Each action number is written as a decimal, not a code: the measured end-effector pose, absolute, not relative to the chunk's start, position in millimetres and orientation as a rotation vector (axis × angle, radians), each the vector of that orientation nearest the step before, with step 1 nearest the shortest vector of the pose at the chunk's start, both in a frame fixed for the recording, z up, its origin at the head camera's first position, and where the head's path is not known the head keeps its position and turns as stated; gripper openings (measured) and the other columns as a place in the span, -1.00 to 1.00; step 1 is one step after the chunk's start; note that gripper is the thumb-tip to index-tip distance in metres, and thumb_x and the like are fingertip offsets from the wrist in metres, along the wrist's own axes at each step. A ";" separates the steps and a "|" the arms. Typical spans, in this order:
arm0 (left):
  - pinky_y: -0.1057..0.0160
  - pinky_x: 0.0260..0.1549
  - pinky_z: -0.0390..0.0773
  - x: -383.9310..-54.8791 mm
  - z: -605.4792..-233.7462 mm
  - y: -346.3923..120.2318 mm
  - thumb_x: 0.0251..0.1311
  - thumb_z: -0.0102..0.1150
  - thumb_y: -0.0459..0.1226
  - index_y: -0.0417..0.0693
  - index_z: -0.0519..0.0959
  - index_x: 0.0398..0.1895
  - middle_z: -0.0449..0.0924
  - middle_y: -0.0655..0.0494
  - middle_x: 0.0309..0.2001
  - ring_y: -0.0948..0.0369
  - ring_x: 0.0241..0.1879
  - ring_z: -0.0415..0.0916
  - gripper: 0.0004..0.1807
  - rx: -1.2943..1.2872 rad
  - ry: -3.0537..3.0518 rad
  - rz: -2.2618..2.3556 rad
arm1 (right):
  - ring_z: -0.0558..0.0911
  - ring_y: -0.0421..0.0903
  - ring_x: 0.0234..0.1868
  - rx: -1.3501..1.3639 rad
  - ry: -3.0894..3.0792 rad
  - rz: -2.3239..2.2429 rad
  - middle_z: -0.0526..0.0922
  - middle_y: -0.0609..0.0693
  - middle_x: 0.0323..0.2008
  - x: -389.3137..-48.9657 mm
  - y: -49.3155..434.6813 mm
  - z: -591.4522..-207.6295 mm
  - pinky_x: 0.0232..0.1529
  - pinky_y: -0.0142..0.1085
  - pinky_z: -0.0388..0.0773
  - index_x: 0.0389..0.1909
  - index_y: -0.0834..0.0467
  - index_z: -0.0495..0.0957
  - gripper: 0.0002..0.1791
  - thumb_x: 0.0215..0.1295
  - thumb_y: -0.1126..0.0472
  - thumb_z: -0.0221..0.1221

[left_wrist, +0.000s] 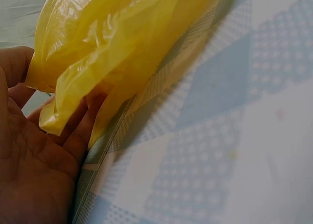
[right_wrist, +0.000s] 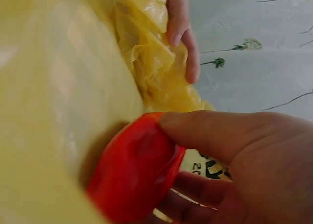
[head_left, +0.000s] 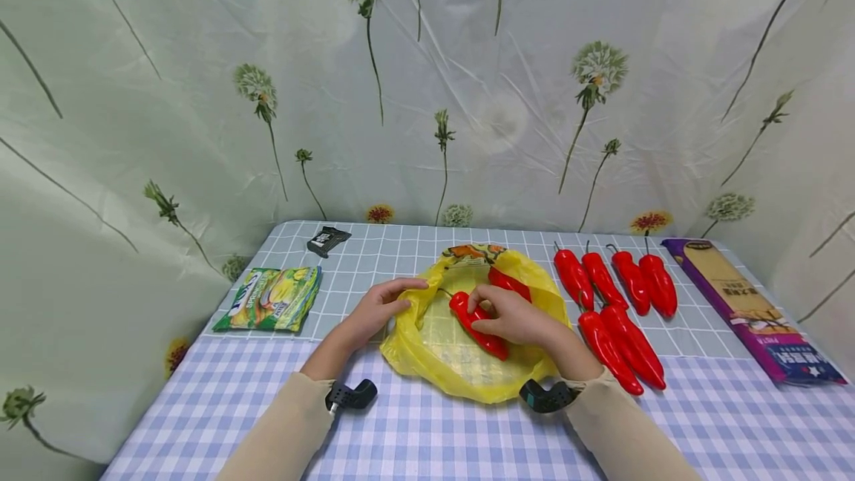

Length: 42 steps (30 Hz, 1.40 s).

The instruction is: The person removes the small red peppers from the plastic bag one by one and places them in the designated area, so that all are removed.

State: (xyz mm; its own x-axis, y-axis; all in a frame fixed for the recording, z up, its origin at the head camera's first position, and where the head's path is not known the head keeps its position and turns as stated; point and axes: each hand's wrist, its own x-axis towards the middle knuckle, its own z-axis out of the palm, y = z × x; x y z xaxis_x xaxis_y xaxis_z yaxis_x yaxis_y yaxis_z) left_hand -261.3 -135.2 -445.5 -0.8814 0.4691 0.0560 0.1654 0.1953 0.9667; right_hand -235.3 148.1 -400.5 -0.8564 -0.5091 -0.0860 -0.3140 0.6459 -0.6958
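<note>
A yellow plastic bag [head_left: 409,355] lies spread with its mouth toward me at the middle of the table. My left hand [head_left: 375,312] holds its left rim, thumb and fingers on either side of the film; the left wrist view shows the bag [left_wrist: 105,53] over those fingers. My right hand [head_left: 516,316], inside the mouth, grips a red pepper [head_left: 490,344] lying aslant. In the right wrist view, thumb and fingers stand on opposite sides of the pepper [right_wrist: 134,170]. Behind that hand, a second red pepper [head_left: 509,282] lies in the bag, partly hidden.
Several red peppers [head_left: 623,344] lie right of the bag in two rows. Farther right is a long purple and tan package [head_left: 748,303]. A green and yellow packet [head_left: 272,300] lies at left, with a small black packet [head_left: 327,241] behind it. A floral curtain [head_left: 427,95] hangs behind.
</note>
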 end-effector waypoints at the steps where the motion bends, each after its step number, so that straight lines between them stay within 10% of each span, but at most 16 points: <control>1: -0.11 0.49 0.17 -261.4 -445.7 -135.1 0.35 -0.04 -0.41 -0.06 0.53 0.28 0.41 -0.01 0.41 -0.01 0.49 0.22 -0.55 0.609 2.220 1.745 | 0.55 -0.07 -0.16 -0.658 2.589 -1.018 0.59 -0.05 -0.20 -234.7 148.0 -399.7 -0.23 -0.31 0.63 -0.16 0.01 0.48 -0.78 0.26 0.21 0.32; 5: -0.12 0.49 0.17 -261.5 -446.9 -135.4 0.35 -0.03 -0.41 -0.07 0.52 0.28 0.41 -0.02 0.41 -0.01 0.49 0.22 -0.55 0.626 2.222 1.744 | 0.57 -0.03 0.09 -0.634 2.594 -0.990 0.61 -0.03 0.06 -233.8 147.8 -396.7 0.09 -0.11 0.66 0.03 -0.02 0.47 -0.62 0.23 0.21 0.34; 13: -0.13 0.49 0.15 -260.6 -444.9 -136.2 0.36 -0.04 -0.40 -0.07 0.51 0.30 0.40 -0.03 0.42 -0.03 0.49 0.21 -0.55 0.621 2.223 1.745 | 0.53 -0.02 0.10 -0.733 2.643 -0.895 0.54 0.02 0.13 -230.8 155.0 -383.4 0.09 -0.07 0.64 0.38 -0.05 0.34 -0.34 0.26 0.30 0.26; 42: -0.14 0.49 0.15 -261.5 -445.5 -136.1 0.37 -0.05 -0.41 -0.10 0.51 0.29 0.41 -0.05 0.41 -0.03 0.49 0.21 -0.56 0.622 2.234 1.741 | 0.55 0.08 0.00 -0.600 2.842 -1.139 0.51 0.12 0.18 -226.1 195.4 -333.7 -0.20 -0.18 0.73 0.27 -0.01 0.32 -0.35 0.16 0.31 0.30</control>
